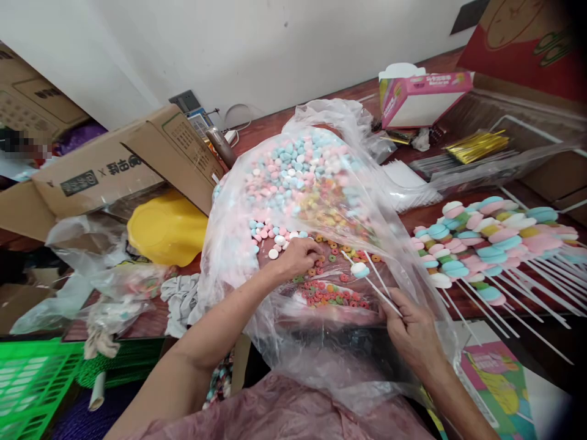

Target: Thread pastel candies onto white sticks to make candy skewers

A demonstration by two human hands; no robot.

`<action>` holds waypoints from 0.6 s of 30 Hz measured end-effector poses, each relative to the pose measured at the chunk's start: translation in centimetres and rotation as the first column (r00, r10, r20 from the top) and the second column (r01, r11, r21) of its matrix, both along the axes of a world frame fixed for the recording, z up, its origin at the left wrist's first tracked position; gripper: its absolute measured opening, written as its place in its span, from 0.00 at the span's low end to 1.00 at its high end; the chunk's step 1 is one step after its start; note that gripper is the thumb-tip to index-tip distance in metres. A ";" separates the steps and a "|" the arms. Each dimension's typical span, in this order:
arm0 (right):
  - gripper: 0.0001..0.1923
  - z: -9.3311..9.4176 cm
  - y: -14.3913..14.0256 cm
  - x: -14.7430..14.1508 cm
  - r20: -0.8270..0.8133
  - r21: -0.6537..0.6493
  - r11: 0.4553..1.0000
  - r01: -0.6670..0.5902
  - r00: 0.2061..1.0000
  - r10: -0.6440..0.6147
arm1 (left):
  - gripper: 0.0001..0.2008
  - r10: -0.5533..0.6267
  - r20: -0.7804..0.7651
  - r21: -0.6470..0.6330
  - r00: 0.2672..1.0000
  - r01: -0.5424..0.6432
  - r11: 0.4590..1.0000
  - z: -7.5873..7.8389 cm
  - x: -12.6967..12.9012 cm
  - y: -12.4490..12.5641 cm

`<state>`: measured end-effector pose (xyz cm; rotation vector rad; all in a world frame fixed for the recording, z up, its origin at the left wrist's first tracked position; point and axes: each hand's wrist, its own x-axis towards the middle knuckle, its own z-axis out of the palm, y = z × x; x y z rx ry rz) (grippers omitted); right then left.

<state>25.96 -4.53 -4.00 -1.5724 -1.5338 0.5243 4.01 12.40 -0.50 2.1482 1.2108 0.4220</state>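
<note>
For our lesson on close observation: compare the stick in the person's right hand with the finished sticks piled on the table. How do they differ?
The held stick carries one or two candies near its tip; the piled sticks are each loaded with several. The held stick lies inside the plastic bag, gripped by the right hand; the piled sticks lie untouched outside it. Both are thin white sticks with pastel candies.

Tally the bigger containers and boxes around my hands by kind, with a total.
Clear plastic bag of candy: 1
Brown cardboard boxes: 2
Pink box: 1
Green crate: 1
Yellow container: 1
Total: 6
</note>
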 end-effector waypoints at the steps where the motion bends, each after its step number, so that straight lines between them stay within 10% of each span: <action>1: 0.11 0.0 0.0 0.0 -0.002 -0.005 1.000 -0.001 1.000 0.001 | 0.11 0.062 0.028 -0.032 0.998 -0.062 0.998 0.0 -0.1 0.1; 13: 0.11 0.6 0.2 -0.5 0.035 -0.032 0.999 0.026 0.999 -0.025 | 0.07 -0.094 -0.205 0.182 0.974 0.132 0.974 0.6 1.7 -1.3; 18: 0.10 0.3 -0.2 -0.6 0.027 0.049 0.999 -0.014 1.000 0.012 | 0.03 0.076 0.306 -0.268 0.949 0.009 0.963 1.6 1.3 -2.6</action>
